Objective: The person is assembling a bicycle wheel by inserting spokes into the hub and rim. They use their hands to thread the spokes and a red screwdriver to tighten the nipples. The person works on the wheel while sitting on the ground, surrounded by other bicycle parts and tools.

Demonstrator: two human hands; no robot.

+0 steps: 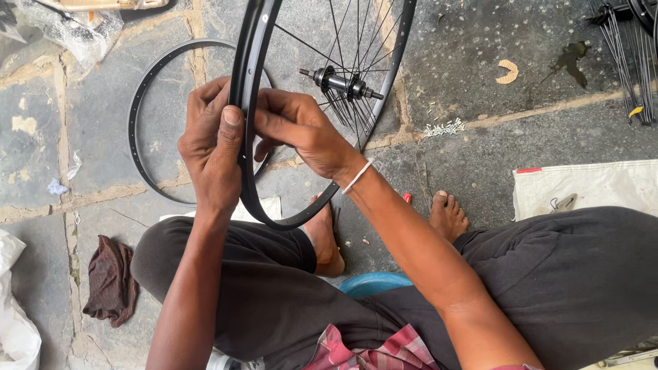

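1. Nearest to the camera are the person's knees in dark trousers, and a pink checked cloth (384, 353) lies at the lap.
2. Between the legs a blue stool (373, 282) shows a little, mostly hidden by the right forearm.
3. Two bare feet rest on the stone floor (480, 137); one foot (449, 216) is free to see, the other is partly behind the wheel.
4. The left hand (209, 147) is grasping the black rim of the wheel (250, 185), thumb pressed on its edge.
5. The right hand (298, 130) is grasping the same rim from the other side, fingers touching the left thumb. A white band is on this wrist.
6. The wheel stands upright on its edge between the feet; its hub (339, 82) and spokes are just beyond the hands.
7. Behind the wheel a bare rim (137, 116) lies flat on the floor, partly covered by the left hand.
8. A brown rag (110, 281) lies at the left, a white sack (589, 185) at the right.
9. Farther away, small nipples (444, 127) are scattered near the wheel, and loose spokes (627, 62) lie at the top right.
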